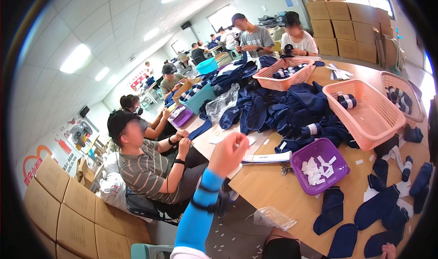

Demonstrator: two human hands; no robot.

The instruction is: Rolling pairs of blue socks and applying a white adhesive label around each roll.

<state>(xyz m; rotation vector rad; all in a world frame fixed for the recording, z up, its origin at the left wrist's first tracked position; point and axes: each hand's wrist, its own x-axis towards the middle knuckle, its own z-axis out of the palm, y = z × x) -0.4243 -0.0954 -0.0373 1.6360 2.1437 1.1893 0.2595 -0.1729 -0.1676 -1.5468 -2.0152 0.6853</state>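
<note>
The left hand (228,154) is hanging in the air beyond the table (255,186)'s near left corner, its fingers curling toward the thumb; nothing is showing between them, and whether the tips are meeting or pinching something small I cannot tell. The right hand (388,251) is only partly showing at the near edge, over a dark navy sock (374,245); whether it is gripping the cloth or merely touching it I cannot tell. That sock is lying at the near edge toward the right corner, with a second sock (344,240) lying flat just beside it. Nearer the middle, a purple tray (295,164) is holding loose white labels (317,170). The sock is looking light, soft and limp, hardly fragile, probably folding easily, so its open cuff end is seeming the best place for taking hold.
</note>
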